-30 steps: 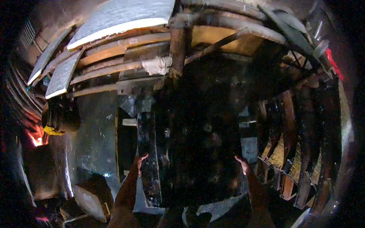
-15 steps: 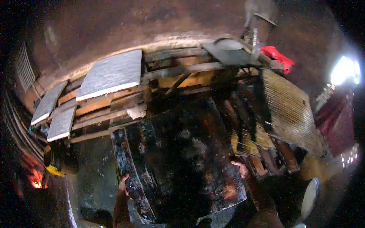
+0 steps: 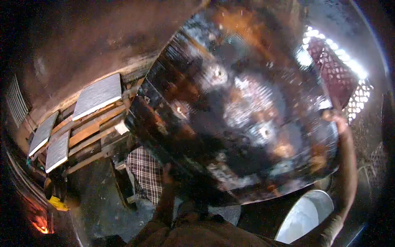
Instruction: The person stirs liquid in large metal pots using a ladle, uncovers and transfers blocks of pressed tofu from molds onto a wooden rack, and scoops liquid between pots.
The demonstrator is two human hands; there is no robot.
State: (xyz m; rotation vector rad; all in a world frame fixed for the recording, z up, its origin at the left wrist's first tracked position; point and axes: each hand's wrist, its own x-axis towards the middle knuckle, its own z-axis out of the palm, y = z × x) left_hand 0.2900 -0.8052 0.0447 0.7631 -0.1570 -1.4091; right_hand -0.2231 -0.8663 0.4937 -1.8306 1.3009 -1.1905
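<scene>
The step in hand is judged to be the lifting and handling of a large stained panel [image 3: 205,127]. The panel is held raised and tilted in front of the body, and much of the view beyond it is blocked. Its right edge is grasped by the right hand [image 3: 338,119], with the forearm upright beside that edge. The left hand [image 3: 167,175] is positioned at the lower left edge; because of shadow and blur, its closure cannot be told.

A checked cloth [image 3: 146,171] is seen just beside the left hand. A pale basin [image 3: 306,216] is located below the panel, near the right forearm. Grey slabs [image 3: 98,94] are supported on a wooden rack [image 3: 88,133] to the left. A fire [image 3: 41,224] is visible at the lower left, well apart from the panel, with a yellow item [image 3: 59,203] near it.

For any further movement, both edges are judged to need firm, even support, so that twisting is prevented. Clearance from the rack and the basin is to be maintained. Since sight is obstructed by the panel, slow turning is advised. If support is lost at the left edge, a swing towards the cloth is considered possible.
</scene>
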